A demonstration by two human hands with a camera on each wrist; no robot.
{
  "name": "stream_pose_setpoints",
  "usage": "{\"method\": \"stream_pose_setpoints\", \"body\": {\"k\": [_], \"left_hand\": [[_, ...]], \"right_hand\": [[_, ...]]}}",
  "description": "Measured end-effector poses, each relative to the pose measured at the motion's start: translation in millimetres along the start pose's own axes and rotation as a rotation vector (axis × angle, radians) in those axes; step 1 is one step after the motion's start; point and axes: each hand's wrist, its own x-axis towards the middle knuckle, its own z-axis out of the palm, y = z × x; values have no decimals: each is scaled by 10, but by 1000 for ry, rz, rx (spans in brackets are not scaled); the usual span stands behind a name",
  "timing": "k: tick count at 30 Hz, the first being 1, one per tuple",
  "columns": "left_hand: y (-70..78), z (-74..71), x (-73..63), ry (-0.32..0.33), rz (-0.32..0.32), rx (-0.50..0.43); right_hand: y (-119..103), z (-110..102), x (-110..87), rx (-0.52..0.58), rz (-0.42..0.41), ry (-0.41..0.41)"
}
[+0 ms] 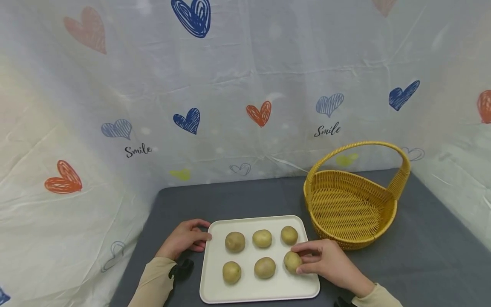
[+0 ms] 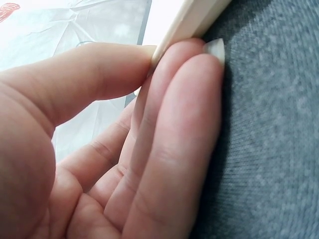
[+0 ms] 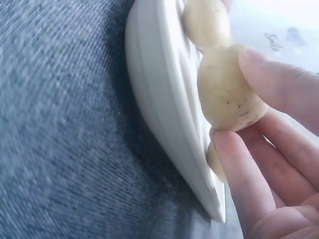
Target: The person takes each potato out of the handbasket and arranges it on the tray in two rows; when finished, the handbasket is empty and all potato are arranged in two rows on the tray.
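Observation:
Several potatoes lie in two rows on a white tray [image 1: 245, 292]. My right hand [image 1: 326, 262] pinches the front-right potato [image 1: 292, 262] between thumb and fingers; in the right wrist view that potato [image 3: 227, 89] shows small dark specks. Behind it on the tray sits the back-right potato [image 1: 289, 235]. At the tray's left edge, my left hand [image 1: 187, 236] grips the rim. The left wrist view shows the thumb on top of the tray rim [image 2: 192, 22] and fingertips [image 2: 192, 89] under it, close to the cloth.
A yellow woven basket [image 1: 350, 209] with a tall arched handle stands right of the tray, behind my right hand. Dark grey cloth [image 1: 230, 200] covers the table. White sheeting printed with hearts [image 1: 215, 76] hangs behind and at both sides.

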Motion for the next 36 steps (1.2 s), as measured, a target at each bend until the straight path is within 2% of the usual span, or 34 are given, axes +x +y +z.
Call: {"method": "stream_pose_setpoints", "body": {"k": [6,15,27,36], "left_hand": [[6,-18,-2,2,3,9],[-11,-25,22,24,-32,11],[6,-27,14,15,-18,5],[-14,-39,-4,36,-50,-5]], "right_hand": [[15,22,13,-11,-7,-1],[32,35,43,-9,12,-12],[28,7,49,-8,13,-39],[-2,12,63,-40,16,-31]]}}
